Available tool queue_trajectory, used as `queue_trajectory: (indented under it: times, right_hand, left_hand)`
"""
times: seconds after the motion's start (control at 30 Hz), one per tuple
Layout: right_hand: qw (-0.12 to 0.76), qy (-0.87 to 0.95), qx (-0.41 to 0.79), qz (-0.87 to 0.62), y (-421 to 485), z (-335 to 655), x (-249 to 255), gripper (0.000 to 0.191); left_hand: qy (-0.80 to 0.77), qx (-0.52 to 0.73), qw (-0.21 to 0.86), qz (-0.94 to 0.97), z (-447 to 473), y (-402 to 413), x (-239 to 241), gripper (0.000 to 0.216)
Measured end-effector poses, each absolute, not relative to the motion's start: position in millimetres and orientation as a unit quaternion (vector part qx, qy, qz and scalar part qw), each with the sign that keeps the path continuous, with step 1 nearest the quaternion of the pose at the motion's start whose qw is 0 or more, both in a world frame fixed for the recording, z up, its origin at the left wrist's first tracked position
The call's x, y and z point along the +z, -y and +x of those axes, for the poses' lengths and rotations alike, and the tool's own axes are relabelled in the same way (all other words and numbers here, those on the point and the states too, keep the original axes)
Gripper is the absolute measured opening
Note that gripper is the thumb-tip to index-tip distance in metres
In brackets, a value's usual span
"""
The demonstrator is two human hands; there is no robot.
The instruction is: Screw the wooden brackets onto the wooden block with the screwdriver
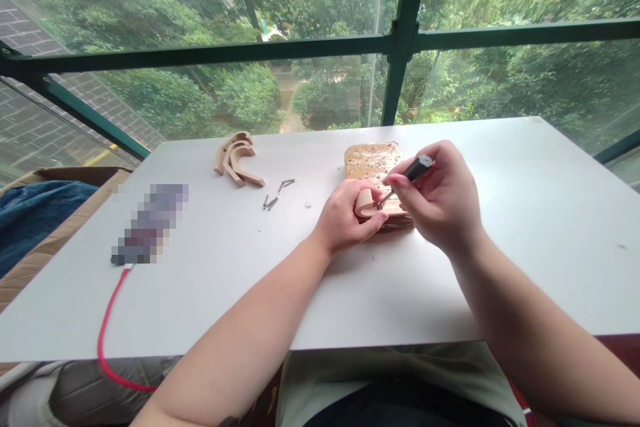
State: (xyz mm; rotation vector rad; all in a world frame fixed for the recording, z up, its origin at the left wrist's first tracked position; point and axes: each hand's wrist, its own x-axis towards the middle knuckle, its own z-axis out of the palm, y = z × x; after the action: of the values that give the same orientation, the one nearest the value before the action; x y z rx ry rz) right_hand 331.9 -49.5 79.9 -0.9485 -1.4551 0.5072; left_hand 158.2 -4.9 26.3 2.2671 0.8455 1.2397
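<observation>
My left hand (346, 217) is closed around a small curved wooden piece (365, 203), pressing it against the near end of a flat wooden board (373, 161) on the white table (250, 267). My right hand (440, 197) pinches a black-handled screwdriver (416, 168), its metal tip resting on the wooden piece between both hands. The board carries a speckled pattern on top.
Several curved wooden pieces (237, 159) lie stacked at the table's back left. A few loose screws (276, 195) lie between them and my hands. A blurred device (150, 223) with a red cable (107, 340) sits at left. Windows stand behind the table.
</observation>
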Motion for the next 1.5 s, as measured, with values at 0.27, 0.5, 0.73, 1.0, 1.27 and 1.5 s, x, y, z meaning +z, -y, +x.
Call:
queue_trajectory:
  times: [0.27,0.5,0.73,1.0,1.27,1.5]
  right_hand:
    - [0.584,0.642,0.279,-0.411,54,331,81,0.022]
    - [0.558,0.653,0.269,-0.436,55,334,89,0.009]
    - [0.552,0.666,0.197,-0.461,51,339,88,0.019]
    - [0.549,0.677,0.155,-0.464,55,336,91,0.010]
    - [0.567,0.665,0.265,-0.408,55,334,88,0.016]
    - [0.577,0.648,0.330,-0.371,55,337,84,0.025]
  left_hand:
    - [-0.291,0.455,0.201,0.817,158,5,27,0.029]
    - [-0.285,0.449,0.210,0.820,157,5,27,0.028]
    - [-0.292,0.445,0.208,0.821,157,5,28,0.027]
    - [-0.298,0.446,0.206,0.818,158,5,27,0.029]
    - [-0.303,0.445,0.204,0.818,157,6,27,0.028]
    - [-0.302,0.438,0.208,0.821,156,7,30,0.027]
